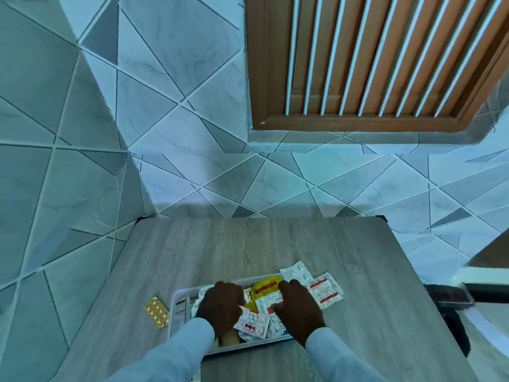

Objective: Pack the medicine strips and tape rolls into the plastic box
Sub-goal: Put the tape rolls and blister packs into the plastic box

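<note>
Fingers of both hands, left (pixel 220 304) and right (pixel 298 306), press palm-down on strips (pixel 268 299) in the box (pixel 176 301).

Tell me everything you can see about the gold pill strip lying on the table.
The gold pill strip is a small rectangular blister pack with a shiny golden foil look and two rows of round raised bubbles. It lies flat on the grey wood-grain table, turned at an angle, just off the left wall of the plastic box, outside it. Whether it touches the box cannot be told. Neither hand touches it; the left hand is inside the box nearby.
</note>
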The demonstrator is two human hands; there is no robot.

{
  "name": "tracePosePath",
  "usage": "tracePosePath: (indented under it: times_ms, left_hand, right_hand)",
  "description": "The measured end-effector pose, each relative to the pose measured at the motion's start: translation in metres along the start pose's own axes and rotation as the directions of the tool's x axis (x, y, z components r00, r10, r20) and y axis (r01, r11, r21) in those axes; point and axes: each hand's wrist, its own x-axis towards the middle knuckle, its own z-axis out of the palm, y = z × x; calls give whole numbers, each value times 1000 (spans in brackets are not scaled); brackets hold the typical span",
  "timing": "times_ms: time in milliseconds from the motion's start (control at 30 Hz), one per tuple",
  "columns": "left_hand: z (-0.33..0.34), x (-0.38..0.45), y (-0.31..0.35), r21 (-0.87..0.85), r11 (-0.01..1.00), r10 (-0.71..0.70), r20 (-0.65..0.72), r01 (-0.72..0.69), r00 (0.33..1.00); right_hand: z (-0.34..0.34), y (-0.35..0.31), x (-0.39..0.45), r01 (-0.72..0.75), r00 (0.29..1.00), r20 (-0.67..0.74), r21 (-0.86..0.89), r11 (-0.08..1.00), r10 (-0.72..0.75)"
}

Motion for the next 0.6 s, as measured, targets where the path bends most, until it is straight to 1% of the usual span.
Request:
tracePosePath:
  times_ms: [67, 133, 233, 300, 367, 400, 467, 500, 533, 567, 600]
  left_hand:
    - [3, -3, 0, 43, 999, -3, -9, 3, 1000]
    - [3, -4, -1, 14, 1000, -22, -50, 22, 999]
    - [-6, -4, -7, -39, 999, -25, -136, 20, 990]
    - [-16, -3, -19, -107, 993, -75, -202, 54, 977]
    - [-29, -3, -39, -203, 973, -165, -284, 109, 945]
    - [-35, -3, -51, -238, 962, -206, -325, 132, 923]
    - [-44, -3, -84, -323, 921, -332, -366, 216, 869]
    - [-46, -3, -105, -383, 879, -425, -354, 285, 833]
    - [-48, -4, -122, -439, 814, -533, -305, 381, 789]
    - [-48, -4, -138, -475, 738, -632, -239, 479, 737]
    - [-47, -5, -152, -503, 648, -715, -144, 572, 684]
  right_hand:
    - [2, 0, 2, 41, 999, 11, -97, 994, -41]
    - [2, 2, 4, 81, 997, 9, -132, 988, -80]
    - [-6, 10, 9, 112, 992, -56, 8, 994, -112]
    - [-14, 22, 17, 78, 988, -143, 143, 987, -57]
    - [-22, 39, 30, -4, 982, -181, 224, 975, 46]
    - [-27, 48, 36, -62, 980, -170, 217, 974, 101]
    - [-35, 61, 48, -241, 961, -101, 144, 960, 257]
    - [-37, 64, 53, -334, 938, -67, 85, 939, 340]
    - [-39, 70, 56, -410, 910, -43, 37, 911, 411]
    - [-38, 73, 57, -472, 881, -19, 23, 881, 473]
    - [-36, 76, 61, -525, 851, 8, 36, 850, 525]
